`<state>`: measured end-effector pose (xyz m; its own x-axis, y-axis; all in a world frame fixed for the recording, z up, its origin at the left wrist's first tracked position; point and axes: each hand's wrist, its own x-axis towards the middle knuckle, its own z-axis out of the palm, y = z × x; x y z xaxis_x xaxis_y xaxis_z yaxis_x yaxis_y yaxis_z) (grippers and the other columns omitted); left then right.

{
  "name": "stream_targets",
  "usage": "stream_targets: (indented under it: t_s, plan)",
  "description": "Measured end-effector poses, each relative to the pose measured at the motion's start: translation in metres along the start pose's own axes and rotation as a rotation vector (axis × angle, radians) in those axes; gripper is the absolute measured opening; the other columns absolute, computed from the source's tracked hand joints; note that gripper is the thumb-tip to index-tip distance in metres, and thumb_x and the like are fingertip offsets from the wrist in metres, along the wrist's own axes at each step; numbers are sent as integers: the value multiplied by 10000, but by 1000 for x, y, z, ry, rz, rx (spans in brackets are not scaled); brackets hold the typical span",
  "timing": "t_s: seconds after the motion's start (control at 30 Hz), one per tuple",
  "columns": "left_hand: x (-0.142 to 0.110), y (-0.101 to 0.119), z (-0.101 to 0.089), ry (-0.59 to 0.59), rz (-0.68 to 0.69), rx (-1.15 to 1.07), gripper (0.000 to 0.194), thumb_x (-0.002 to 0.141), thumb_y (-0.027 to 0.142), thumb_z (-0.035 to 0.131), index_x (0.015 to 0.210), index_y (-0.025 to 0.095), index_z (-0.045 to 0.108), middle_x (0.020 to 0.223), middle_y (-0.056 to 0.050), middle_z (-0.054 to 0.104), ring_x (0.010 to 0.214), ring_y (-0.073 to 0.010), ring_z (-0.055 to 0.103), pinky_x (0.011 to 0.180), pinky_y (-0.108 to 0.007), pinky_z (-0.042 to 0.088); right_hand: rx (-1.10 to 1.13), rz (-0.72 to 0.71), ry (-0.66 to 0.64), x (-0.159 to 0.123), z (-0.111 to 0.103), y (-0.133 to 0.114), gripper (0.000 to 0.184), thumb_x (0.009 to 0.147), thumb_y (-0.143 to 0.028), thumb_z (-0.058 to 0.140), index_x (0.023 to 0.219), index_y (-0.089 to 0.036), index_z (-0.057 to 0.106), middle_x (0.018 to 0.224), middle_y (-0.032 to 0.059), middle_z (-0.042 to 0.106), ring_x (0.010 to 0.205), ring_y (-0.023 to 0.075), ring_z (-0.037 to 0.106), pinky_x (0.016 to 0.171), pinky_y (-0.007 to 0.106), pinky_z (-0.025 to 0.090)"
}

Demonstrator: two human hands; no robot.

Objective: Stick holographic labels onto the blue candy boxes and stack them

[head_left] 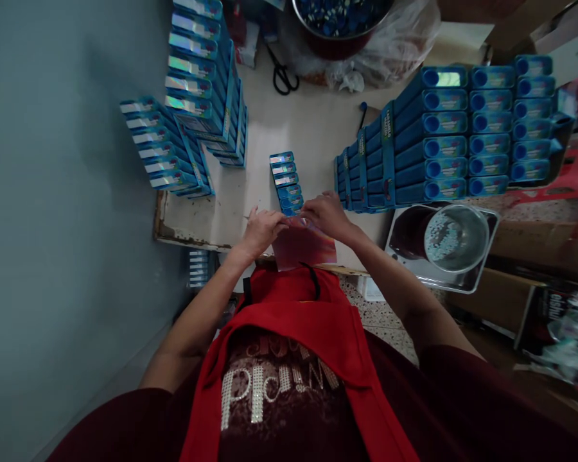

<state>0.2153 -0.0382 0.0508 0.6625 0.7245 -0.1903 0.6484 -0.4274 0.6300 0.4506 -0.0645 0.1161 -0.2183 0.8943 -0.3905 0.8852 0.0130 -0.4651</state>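
Note:
My left hand point(264, 231) is closed at the upper left edge of a shiny, reflective sheet point(304, 249), which shows reddish and purple glints. A thin, pointed thing pokes out on the left of that hand; its kind I cannot make out. At the sheet's upper edge, my right hand point(328, 217) pinches with its fingertips. The sheet hangs toward me at the table's front edge. Just beyond both hands lies a short row of small blue boxes point(285, 179). The farther ones carry silvery strips on their ends, while the nearer ones show none.
Stacked blue boxes with silvery strips point(192, 77) stand at left, by the wall. Banded blue boxes point(414, 141) fill the right. Behind are black scissors point(284, 76) and a bowl of blue pieces point(341, 32). A metal pot point(462, 240) sits on a tray point(479, 273).

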Motion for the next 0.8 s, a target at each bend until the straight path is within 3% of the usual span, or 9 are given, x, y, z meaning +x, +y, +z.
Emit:
stream_targets:
  t_s: [0.07,0.13,0.27,0.37,0.43,0.53,0.63,0.73,0.8]
  plan:
    - [0,-8,8,-46,0,-25,186,1042,251,640,960,214,802,926,-106,763,951,-281,705,1091,-478,484,-17,23,-26,3,1,7,263,1063,-265,627,930,-201,845,924,79,842,990,264,716,1170,523,318]
    - [5,-17,16,-107,3,-67,236,1032,232,606,898,214,799,893,-108,758,903,-273,701,913,-383,509,-70,-32,-10,5,6,7,249,1066,-280,645,942,-208,849,970,93,848,1068,296,716,1232,577,280]
    - [18,-27,24,-208,-26,-68,266,1000,190,583,844,230,795,884,-100,779,858,-269,701,791,-350,468,-137,-198,30,10,26,-2,269,1099,-372,634,967,-254,836,1012,75,841,1152,310,692,1343,660,141]
    - [21,-30,20,-259,-28,-64,195,989,214,639,889,229,806,927,-95,807,910,-270,729,882,-366,485,-182,-216,-5,17,39,0,291,1113,-339,592,955,-252,819,966,63,829,1119,288,700,1352,647,137]
    - [18,-32,15,-213,-48,-105,133,961,232,725,1063,229,811,1037,-90,835,1012,-279,752,1021,-409,481,-156,-155,-26,22,43,9,275,1098,-307,592,951,-234,813,935,61,823,1061,274,719,1329,629,172]
    - [8,-34,7,-80,-101,-183,356,922,204,808,1272,225,745,1179,-98,839,1114,-287,763,1161,-470,438,-53,-42,-54,29,44,30,257,1069,-261,582,975,-219,816,939,60,828,1002,256,731,1285,589,220]
    - [2,-35,5,19,-114,-189,298,935,225,830,1223,230,756,1181,-85,838,1117,-280,767,1267,-509,358,30,-18,-79,34,45,47,270,1067,-256,561,1003,-224,821,956,52,830,1019,249,727,1267,553,235]
    - [2,-33,9,78,-105,-149,136,963,305,832,1083,249,801,1047,-49,834,1078,-272,757,1334,-550,258,57,-45,-103,38,45,53,257,1076,-287,571,1013,-235,815,939,36,817,1036,249,721,1270,557,229]
    - [4,-33,13,108,-116,-136,87,981,341,816,999,256,818,952,-38,815,1026,-263,746,1335,-554,258,62,-51,-127,40,43,53,245,1079,-298,581,1013,-241,810,921,24,804,1025,242,718,1276,566,228]
